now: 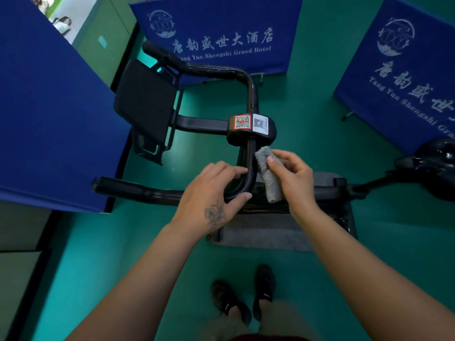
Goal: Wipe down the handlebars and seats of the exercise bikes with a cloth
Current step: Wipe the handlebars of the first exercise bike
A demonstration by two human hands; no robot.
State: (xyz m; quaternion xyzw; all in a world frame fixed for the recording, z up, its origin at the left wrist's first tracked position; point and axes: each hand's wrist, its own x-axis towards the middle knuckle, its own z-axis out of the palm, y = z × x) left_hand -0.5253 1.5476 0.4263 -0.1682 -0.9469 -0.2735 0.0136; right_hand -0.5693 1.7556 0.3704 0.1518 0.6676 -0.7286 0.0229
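A black exercise bike stands below me, its U-shaped handlebar [251,94] running from a far grip round to a near grip [128,189]. My left hand [214,190] grips the near bend of the bar, thumb under and fingers over it. My right hand [293,175] pinches a folded grey cloth [268,178] and holds it against the right side of the bar, just below the centre clamp [251,129] with two QR stickers. A black tablet holder [145,104] sits to the left. The seat [435,166] is partly visible at the right edge.
Blue hotel banners stand at the left [49,107], the back [221,33] and the right [406,70], hemming in the bike. The floor [320,107] is green. A grey mat [270,237] lies under the bike's frame. My feet in black shoes [246,299] stand just behind it.
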